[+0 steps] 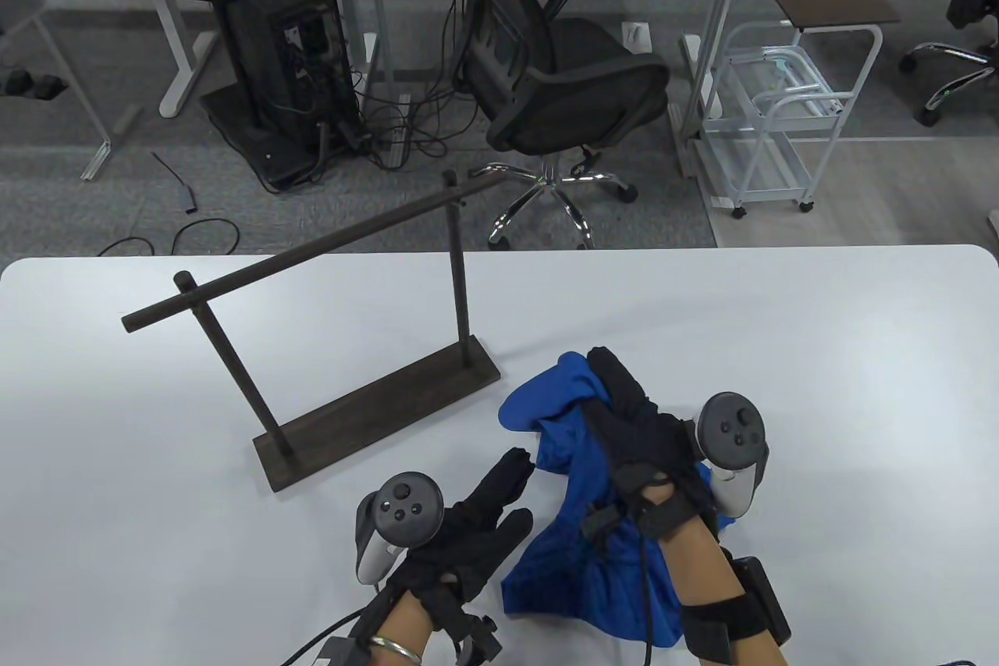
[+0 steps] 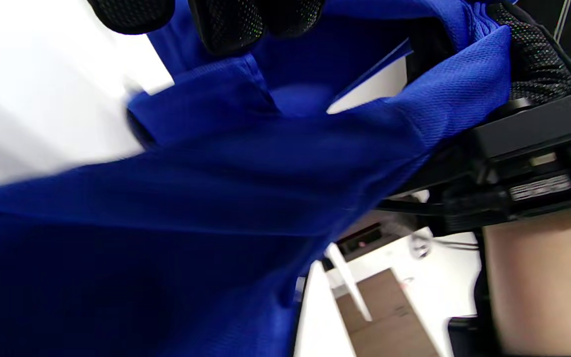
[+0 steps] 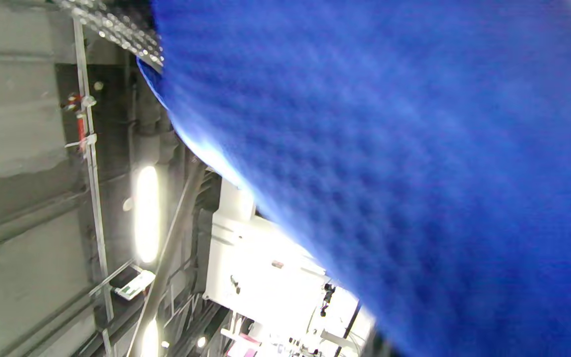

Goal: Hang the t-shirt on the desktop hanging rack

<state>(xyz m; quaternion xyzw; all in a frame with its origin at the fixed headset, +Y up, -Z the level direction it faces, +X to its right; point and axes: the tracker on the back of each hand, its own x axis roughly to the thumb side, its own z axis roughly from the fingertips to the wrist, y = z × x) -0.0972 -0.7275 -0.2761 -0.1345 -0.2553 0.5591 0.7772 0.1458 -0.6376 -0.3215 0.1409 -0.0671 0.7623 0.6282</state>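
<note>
- White surface (image 1: 819, 354) fills the near half of the table view; office floor, a black chair (image 1: 562, 73) and a white cart (image 1: 780, 119) sit beyond it.
- Dark wooden rack (image 1: 375, 400) stands ahead and to the left of both hands, base flat on the surface, nothing hung on it.
- Rack's bar (image 1: 312, 248) is the long axis: it slants from near-left to far-right, raised on two posts well above the cloth.
- Left hand (image 1: 476, 525) lies low on the surface, fingers stretched out toward the shirt edge, fingertips touching or just beside the cloth; no clear grip shows, and the left wrist view only has fingertips hanging over blue folds.
- Blue t-shirt (image 1: 577, 541) is bunched on the surface just right of the left hand, under and around the right hand, clear of the rack.
- Right hand (image 1: 632, 424) is buried in the cloth, fabric draped over wrist and palm; it looks like it has hold of the shirt, but finger closure is hidden. The right wrist view is mostly blue fabric.
- Judgement: right hand carries the shirt, left hand sits nearer the rack base; the coming move goes up, forward and leftward, spreading the cloth along that slanted bar.
</note>
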